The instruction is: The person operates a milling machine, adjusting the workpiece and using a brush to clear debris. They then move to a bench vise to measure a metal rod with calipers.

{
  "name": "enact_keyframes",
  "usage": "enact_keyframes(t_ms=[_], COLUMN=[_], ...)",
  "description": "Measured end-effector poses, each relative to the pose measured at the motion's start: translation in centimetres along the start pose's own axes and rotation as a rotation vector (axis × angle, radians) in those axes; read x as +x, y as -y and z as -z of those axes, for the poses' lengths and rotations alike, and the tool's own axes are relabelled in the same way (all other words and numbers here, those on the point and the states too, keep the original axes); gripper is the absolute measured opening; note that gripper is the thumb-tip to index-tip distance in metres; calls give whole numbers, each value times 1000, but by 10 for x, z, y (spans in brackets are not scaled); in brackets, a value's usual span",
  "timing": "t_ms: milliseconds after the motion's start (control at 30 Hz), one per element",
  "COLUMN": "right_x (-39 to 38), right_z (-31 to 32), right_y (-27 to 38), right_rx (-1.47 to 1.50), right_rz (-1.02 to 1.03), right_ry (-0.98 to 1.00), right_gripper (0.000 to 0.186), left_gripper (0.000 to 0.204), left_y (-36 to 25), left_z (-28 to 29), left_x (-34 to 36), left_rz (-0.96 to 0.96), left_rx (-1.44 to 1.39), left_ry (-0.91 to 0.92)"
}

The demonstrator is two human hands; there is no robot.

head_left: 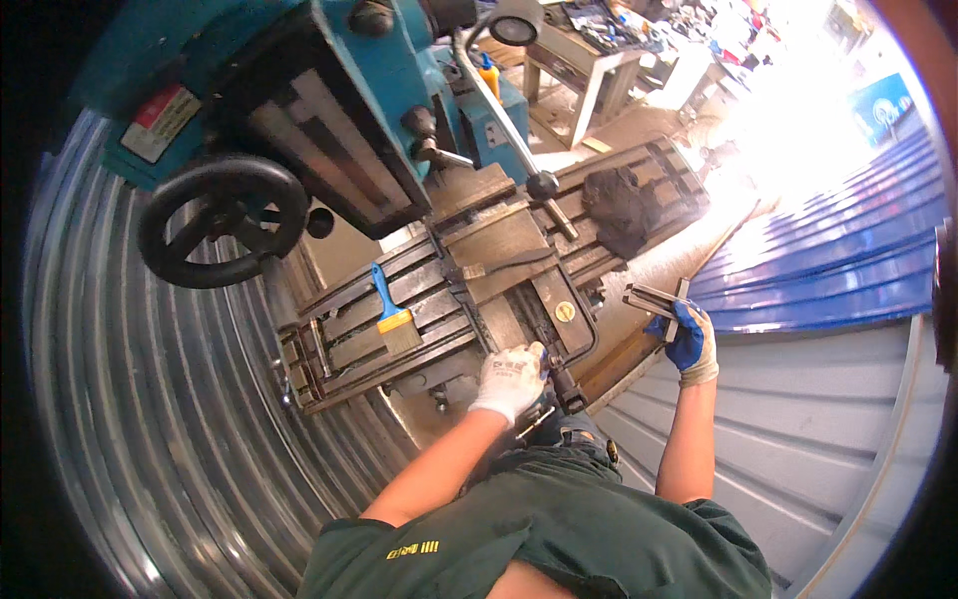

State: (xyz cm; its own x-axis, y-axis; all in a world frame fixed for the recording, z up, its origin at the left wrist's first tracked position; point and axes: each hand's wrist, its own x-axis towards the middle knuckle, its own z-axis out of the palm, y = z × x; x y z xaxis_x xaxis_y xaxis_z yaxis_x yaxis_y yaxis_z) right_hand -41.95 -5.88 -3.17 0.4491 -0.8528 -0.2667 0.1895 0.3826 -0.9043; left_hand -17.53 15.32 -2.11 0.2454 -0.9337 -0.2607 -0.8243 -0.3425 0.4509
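My left hand (pixel 511 381), in a whitish glove, is closed at the front edge of the machine vise (pixel 514 317). Its fingers curl down out of sight, so what they grip is hidden. Off to the right, my right hand (pixel 696 346) wears a glove with a blue palm. It is closed around a grey metal piece (pixel 654 298) with parallel bars and a crosspiece, held up beside the machine table (pixel 349 354). A dark-handled brush (pixel 509 263) lies across the vise. On the table to the left rests a wide paintbrush (pixel 394 309) with a blue handle.
A teal milling machine (pixel 374 60) with a black handwheel (pixel 222 222) rises at the far left. Dark cloth (pixel 619 210) lies on the table's right end. A lever (pixel 499 110) hangs over the vise. Corrugated panels (pixel 798 399) flank both sides; a cluttered bench (pixel 589 55) stands behind.
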Motion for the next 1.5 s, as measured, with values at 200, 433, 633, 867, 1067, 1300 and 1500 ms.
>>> enact_keyframes(t_ms=[200,433,633,867,1067,1300,1500], right_x=[75,134,139,131,171,198,202], right_z=[-42,-73,-107,-121,-139,-112,-56], right_y=[8,1,-4,-4,1,18,48], right_rx=[74,241,332,208,273,237,239], right_rz=[-92,-215,-246,-296,-401,-352,-282], right_ry=[164,382,435,316,582,649,627], right_gripper=[14,20,26,24,19,29,27], left_gripper=[20,26,30,26,34,33,31], left_y=[5,1,4,-1,-8,4,-7], left_z=[-4,4,1,-4,-5,-18,-12], left_x=[-3,-10,-8,-1,-1,-14,-8], left_rz=[5,104,71,48,131,159,206], left_rx=[9,-23,37,25,-3,60,14], left_ry=[-58,70,82,-44,-42,-96,-103])
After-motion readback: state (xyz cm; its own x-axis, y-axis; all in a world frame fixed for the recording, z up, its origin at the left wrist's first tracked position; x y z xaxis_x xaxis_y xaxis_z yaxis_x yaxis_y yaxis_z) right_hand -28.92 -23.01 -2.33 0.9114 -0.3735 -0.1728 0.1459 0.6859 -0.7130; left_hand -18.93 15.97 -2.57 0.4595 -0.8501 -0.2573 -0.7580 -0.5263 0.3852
